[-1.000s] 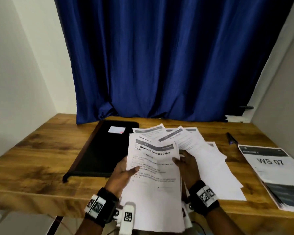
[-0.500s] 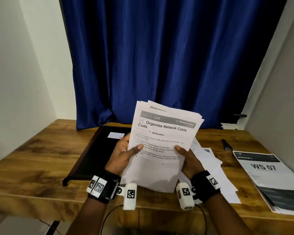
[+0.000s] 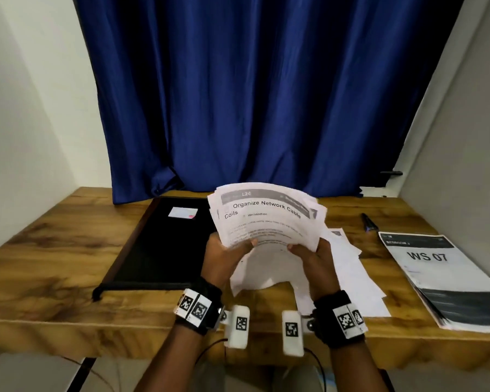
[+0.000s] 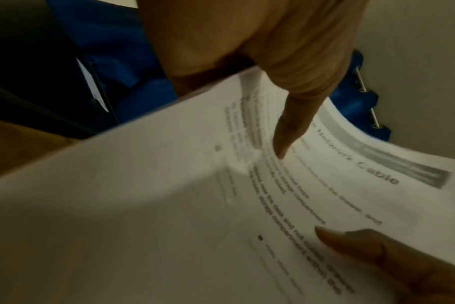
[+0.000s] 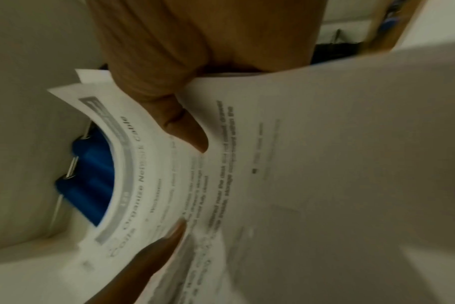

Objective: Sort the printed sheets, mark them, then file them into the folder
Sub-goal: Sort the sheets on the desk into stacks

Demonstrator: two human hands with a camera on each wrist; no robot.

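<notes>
I hold the bent stack of white printed sheets [image 3: 266, 219] up over the brown wooden tabletop [image 3: 48, 250]. My left hand [image 3: 224, 253] pinches its left side and my right hand [image 3: 311, 256] pinches its right side. The flat black folder [image 3: 159, 244] lies left of the stack. More loose white sheets [image 3: 351, 273] lie right of it

Blue curtain [image 3: 266, 94], pale walls [image 3: 26, 108], seemingly wooden desk [image 3: 40, 264]

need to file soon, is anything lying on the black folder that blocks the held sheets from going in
Only a small white card lies on the closed black folder, near its far end. Both hands grip the stack of printed sheets above the wooden table.
</notes>
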